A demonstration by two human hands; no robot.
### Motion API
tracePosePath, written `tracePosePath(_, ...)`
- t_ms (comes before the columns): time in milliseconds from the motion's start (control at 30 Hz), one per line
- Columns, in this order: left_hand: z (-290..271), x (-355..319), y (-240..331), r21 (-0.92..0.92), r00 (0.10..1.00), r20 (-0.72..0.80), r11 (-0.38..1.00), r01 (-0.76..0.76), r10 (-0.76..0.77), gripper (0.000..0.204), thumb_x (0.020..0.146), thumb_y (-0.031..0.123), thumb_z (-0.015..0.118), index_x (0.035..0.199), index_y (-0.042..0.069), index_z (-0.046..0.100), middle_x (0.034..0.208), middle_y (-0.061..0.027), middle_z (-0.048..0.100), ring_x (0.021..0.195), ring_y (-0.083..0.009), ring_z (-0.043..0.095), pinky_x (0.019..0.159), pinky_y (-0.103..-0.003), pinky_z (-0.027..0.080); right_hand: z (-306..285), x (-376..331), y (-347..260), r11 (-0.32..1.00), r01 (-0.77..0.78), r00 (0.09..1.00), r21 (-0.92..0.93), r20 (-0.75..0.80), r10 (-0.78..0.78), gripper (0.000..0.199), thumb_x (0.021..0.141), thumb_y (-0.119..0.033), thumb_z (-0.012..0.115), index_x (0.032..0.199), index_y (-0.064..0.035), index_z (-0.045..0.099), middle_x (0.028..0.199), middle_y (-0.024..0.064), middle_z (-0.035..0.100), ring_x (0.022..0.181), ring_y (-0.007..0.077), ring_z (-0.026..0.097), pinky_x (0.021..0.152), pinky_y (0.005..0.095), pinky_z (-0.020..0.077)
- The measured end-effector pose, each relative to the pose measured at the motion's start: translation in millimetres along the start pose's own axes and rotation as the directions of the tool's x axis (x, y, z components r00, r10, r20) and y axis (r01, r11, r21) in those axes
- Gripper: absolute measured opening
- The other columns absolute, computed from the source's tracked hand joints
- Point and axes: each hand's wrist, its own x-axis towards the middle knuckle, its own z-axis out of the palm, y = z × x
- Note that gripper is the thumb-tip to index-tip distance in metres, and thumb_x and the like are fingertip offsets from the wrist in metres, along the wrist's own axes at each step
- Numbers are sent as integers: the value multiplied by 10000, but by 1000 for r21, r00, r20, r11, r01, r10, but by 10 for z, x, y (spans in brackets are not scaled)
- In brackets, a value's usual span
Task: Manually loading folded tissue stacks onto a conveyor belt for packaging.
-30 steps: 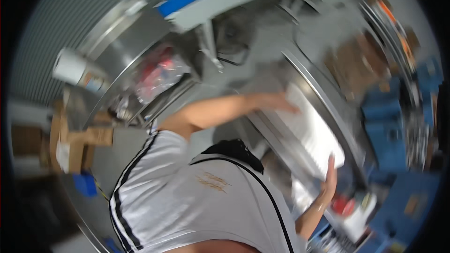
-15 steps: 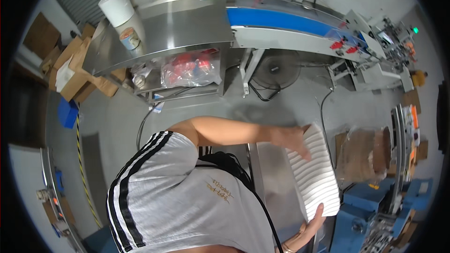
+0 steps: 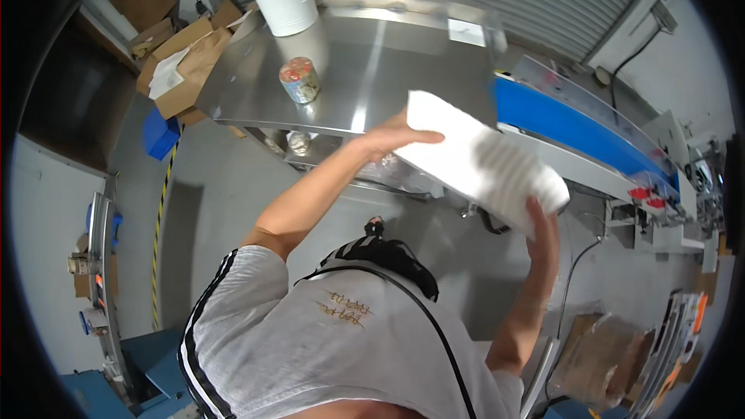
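Between my two hands is a long row of white, soft-looking folded pads [image 3: 473,151], pressed side by side and partly blurred. My left hand [image 3: 398,136] grips its left end, thumb over the top face. At the right end, my right hand [image 3: 542,225] holds it from the near side. The row is held in the air by the front edge of a steel table [image 3: 365,54], tilted down to the right. Its exact kind cannot be made out.
On the table stand a large white paper roll [image 3: 285,4] and a tape roll [image 3: 299,80]. A blue conveyor belt [image 3: 574,120] adjoins its right side. Open cardboard boxes [image 3: 194,70] lie at the far left. A plastic-wrapped carton [image 3: 605,357] sits at lower right.
I have turned from the steel surface at my right toward the table. The row of pads has been lifted and carried there, and my left hand now grips its end.
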Motion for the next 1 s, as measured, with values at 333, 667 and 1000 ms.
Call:
tracePosePath(333,-1726,296,-248,74,913,-390,983,165,-124,885,729,439,754,1377,-1,344,1351,-157,454,1282,-257,396,1083,-356,268,1606,1872,168,977,-14,904,-213,414,104,668,790,-218,711,1337,-3,392,1231,73,506,1145,183,458,982,311,350)
tracePosePath(667,-912,258,-61,730,368,-683,609,309,631,682,765,245,708,1327,-10,418,1312,-291,422,1218,-448,401,990,-531,336,1278,1975,19,927,-85,884,-366,402,240,617,904,-301,595,1390,-33,326,1273,124,509,1162,205,478,966,329,382)
tracePosePath(1000,846,1324,-218,844,590,-496,512,158,636,659,739,199,682,1280,-79,428,1378,-300,320,1300,-483,254,1036,-563,191,837,2375,-7,858,-509,629,-70,650,426,677,941,-310,569,1435,-10,217,1252,120,503,1105,197,534,910,317,461)
